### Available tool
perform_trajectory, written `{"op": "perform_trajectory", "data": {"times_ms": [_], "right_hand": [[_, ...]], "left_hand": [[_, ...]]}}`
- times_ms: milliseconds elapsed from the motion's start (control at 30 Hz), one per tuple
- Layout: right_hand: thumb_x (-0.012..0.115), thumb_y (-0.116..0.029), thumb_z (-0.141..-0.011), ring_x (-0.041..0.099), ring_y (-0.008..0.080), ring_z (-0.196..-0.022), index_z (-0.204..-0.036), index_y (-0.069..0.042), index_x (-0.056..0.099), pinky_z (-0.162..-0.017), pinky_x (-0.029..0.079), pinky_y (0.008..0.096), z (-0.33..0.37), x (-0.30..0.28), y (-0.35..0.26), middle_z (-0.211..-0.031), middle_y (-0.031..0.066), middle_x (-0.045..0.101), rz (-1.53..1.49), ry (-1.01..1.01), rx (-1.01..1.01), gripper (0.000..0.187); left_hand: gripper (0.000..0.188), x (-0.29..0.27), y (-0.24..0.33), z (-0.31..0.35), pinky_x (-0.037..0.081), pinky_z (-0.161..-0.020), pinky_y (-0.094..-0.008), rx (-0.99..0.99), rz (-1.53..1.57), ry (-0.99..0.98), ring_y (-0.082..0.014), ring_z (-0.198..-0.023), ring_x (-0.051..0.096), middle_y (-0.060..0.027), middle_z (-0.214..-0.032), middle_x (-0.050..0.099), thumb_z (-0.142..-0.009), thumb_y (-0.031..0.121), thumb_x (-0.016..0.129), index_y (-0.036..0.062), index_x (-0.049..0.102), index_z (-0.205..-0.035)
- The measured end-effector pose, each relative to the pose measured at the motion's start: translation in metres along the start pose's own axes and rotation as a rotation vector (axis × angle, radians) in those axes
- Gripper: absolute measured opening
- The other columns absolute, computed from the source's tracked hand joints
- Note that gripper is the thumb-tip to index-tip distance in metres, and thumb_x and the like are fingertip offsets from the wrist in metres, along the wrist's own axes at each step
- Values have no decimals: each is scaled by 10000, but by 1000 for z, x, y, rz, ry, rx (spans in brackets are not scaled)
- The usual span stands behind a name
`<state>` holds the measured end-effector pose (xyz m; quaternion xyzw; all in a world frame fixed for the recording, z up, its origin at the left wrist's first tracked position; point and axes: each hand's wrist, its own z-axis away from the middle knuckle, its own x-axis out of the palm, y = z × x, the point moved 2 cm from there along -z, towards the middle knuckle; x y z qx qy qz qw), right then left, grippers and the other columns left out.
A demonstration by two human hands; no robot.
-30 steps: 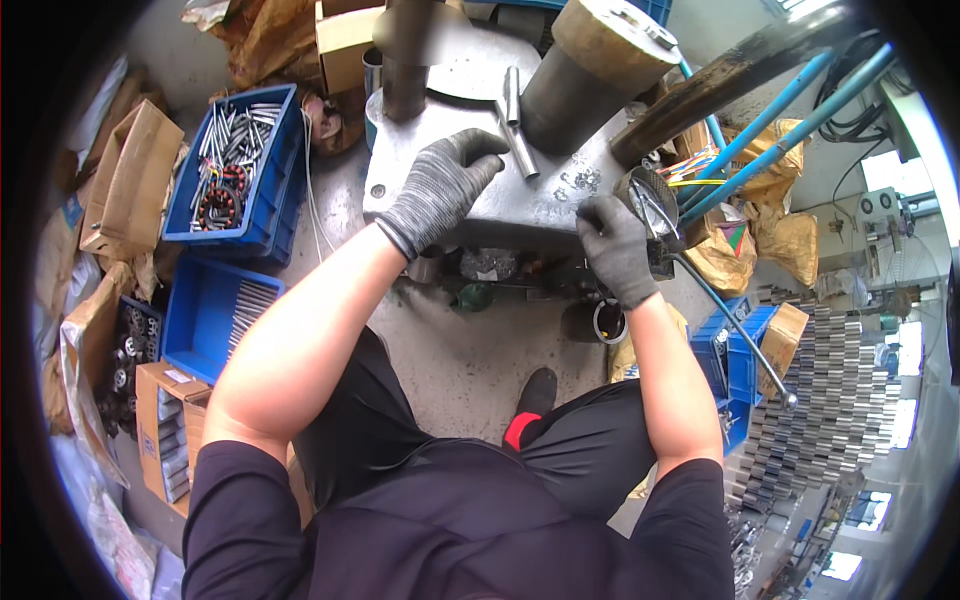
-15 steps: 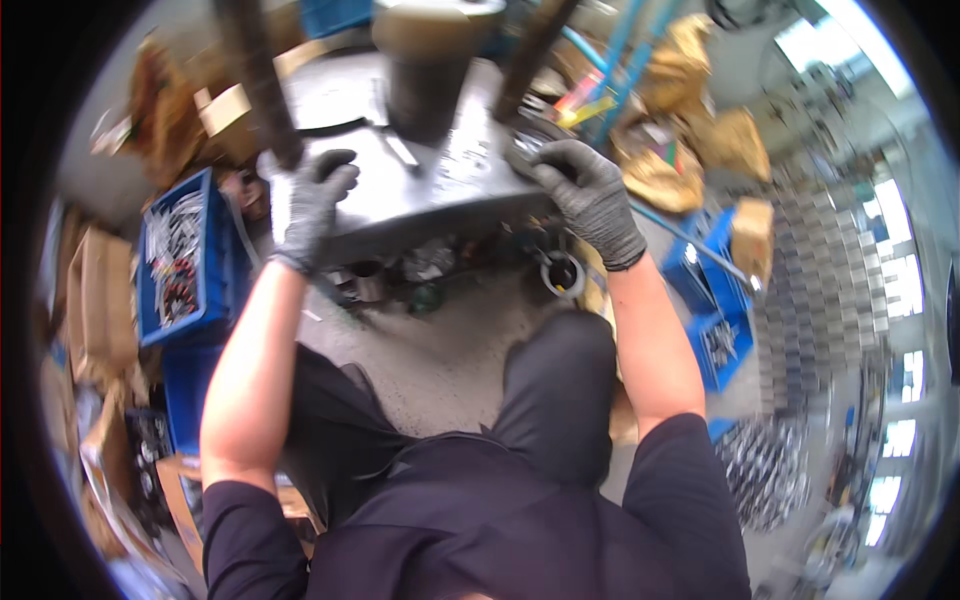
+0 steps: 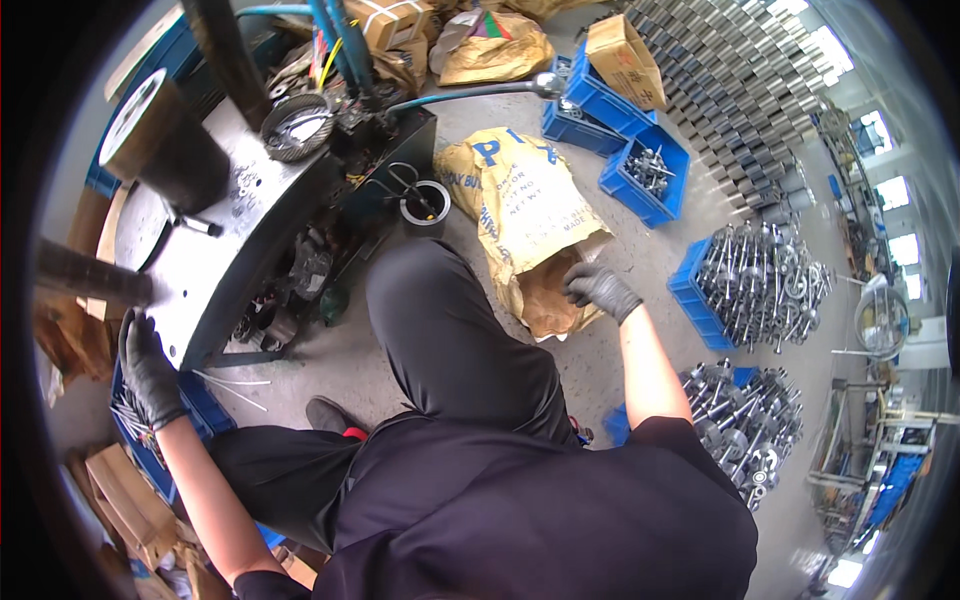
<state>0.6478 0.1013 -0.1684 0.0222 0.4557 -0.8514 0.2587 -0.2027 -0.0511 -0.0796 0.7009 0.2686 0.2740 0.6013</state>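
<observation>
My left hand (image 3: 148, 372), in a dark grey glove, is at the near left corner of the steel machine table (image 3: 205, 270), below a dark round post (image 3: 95, 275). Its fingers are stretched out and nothing shows in them. Out to the right, my gloved right hand (image 3: 605, 290) hangs at the open mouth of a yellowish paper sack (image 3: 520, 200) on the floor. Those fingers are loosely bent and apart, with nothing seen between them. Brown lining shows in the sack's mouth; what lies deeper is hidden. A thick dark cylinder (image 3: 175, 155) stands on the table.
Blue bins (image 3: 645, 180) with metal parts and a cardboard box (image 3: 622, 62) stand beyond the sack. Heaped metal rods with round heads (image 3: 765, 280) lie farther right. A small bucket (image 3: 426, 203) with scissors is by the table. A round tray (image 3: 298, 127) rests on the table.
My view and body have turned to the right. My right hand has left the table's edge and moved out over the sack; my left hand stays by the table's left corner.
</observation>
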Motion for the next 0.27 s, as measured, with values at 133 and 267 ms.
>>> {"op": "perform_trajectory", "data": {"times_ms": [133, 267], "right_hand": [[672, -181, -865, 735, 255, -799, -1000, 5, 741, -756, 588, 392, -60, 26, 59, -936, 169, 763, 258, 113, -87, 240], [651, -346, -946, 600, 272, -1307, -1414, -7, 594, -1136, 412, 332, -141, -24, 126, -1438, 244, 620, 839, 736, -461, 580]], "left_hand": [[436, -62, -1, -9, 475, -1062, -331, 283, -453, -202, -186, -1282, 616, -78, -1392, 651, -1077, 201, 553, 31, 536, -1478], [403, 20, -24, 0, 509, -971, -318, -112, 93, 52, -157, -1183, 651, -46, -1272, 717, -1040, 256, 630, 80, 632, -1402]]}}
